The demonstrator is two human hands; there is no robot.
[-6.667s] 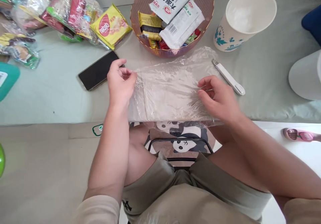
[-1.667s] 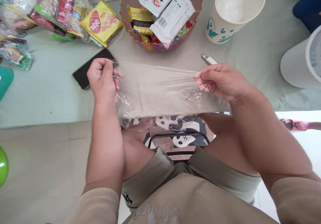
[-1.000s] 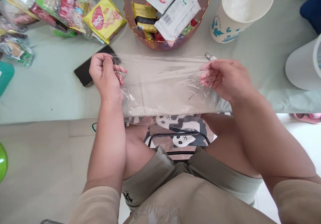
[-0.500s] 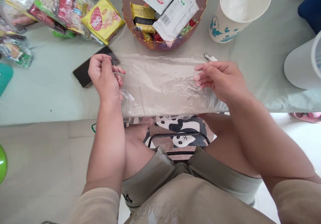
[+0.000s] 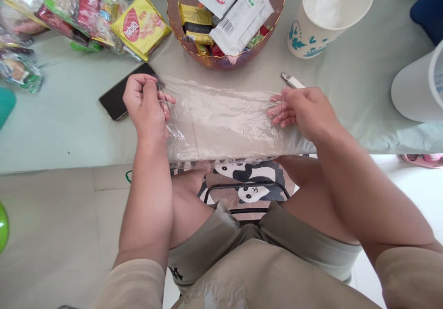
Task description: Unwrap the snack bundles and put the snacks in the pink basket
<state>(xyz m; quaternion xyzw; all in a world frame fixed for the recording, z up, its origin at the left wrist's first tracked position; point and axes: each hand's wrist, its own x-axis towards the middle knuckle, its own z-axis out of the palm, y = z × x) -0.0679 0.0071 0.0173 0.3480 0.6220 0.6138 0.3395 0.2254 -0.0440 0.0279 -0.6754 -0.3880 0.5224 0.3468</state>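
A clear plastic bag (image 5: 221,119) is stretched between my two hands over the front edge of the table. My left hand (image 5: 147,103) pinches its left side between thumb and fingers, with some fingertips showing through the film. On the other side my right hand (image 5: 304,108) grips the top right corner, its fingers seen through the plastic. Beneath and behind my left hand lies a dark phone (image 5: 119,96). A small white utility knife (image 5: 292,80) rests just beyond my right hand.
A pinkish bowl (image 5: 173,32) of packaged snacks stands behind the bag. Right of it are a patterned paper cup (image 5: 309,36) and a white bin-like container (image 5: 413,89). A yellow snack packet (image 5: 140,27) and several wrapped snacks (image 5: 79,9) lie at the back left.
My right hand has shifted slightly down, pulling the bag's top right corner lower, and more of the utility knife shows. My left hand is nearly still.
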